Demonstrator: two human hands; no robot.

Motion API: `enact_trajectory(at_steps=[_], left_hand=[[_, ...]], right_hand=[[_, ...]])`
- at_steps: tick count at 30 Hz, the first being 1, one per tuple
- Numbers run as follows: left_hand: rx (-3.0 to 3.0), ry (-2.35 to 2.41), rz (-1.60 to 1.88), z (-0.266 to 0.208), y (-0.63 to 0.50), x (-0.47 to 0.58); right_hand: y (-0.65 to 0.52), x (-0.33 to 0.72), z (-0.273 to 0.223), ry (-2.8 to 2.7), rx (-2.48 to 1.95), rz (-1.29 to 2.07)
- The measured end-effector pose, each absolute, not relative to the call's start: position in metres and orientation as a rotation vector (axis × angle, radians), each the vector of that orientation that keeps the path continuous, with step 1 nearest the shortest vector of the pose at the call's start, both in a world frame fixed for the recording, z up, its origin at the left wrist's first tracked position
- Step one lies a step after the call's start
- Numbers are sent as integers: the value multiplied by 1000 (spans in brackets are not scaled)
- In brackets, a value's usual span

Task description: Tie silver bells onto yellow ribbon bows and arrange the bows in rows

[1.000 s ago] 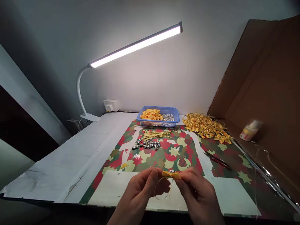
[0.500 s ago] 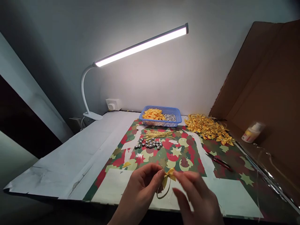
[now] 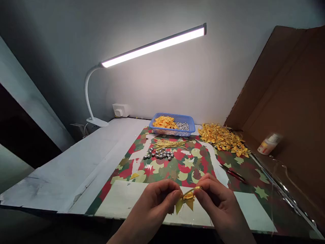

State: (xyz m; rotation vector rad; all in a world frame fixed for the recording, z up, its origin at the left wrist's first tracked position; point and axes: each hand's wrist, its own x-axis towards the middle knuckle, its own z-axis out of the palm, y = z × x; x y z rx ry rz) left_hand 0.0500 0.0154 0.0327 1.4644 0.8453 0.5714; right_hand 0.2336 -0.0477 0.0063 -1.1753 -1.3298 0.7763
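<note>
In front of the blue basket (image 3: 175,132), the left hand (image 3: 159,199) pinches 1 yellow bow (image 3: 189,203) and the right hand (image 3: 218,200) its gold cord (image 3: 192,191). The bottle (image 3: 269,144) right of the basket has an unreadable label (image 3: 264,148). Before the basket lies a star-patterned sheet (image 3: 165,173) on the white table (image 3: 101,162); behind is a grey wall (image 3: 215,84).

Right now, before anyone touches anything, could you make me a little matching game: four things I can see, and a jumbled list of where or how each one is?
Things:
1. Bow
2. Basket
3. Lamp
4. Bottle

Places and states:
A. Blue, at the back against the wall
B. By the cardboard, far right
C. Lit, above everything else on the list
D. Between the left hand and the right hand

Pairs: 1-D, 2-A, 3-C, 4-B
</note>
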Motion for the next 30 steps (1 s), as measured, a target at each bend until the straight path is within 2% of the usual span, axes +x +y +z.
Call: enact_trajectory(at_steps=[8, 21, 30], left_hand=[[1438, 839, 527, 35, 21, 55], [1407, 858, 601, 29, 25, 59], [1561, 948, 522, -2, 24, 52]], right_hand=[[-45, 237, 13, -1291, -1167, 940], [-39, 248, 14, -1275, -1249, 916], [-37, 301, 24, -1156, -1203, 993]])
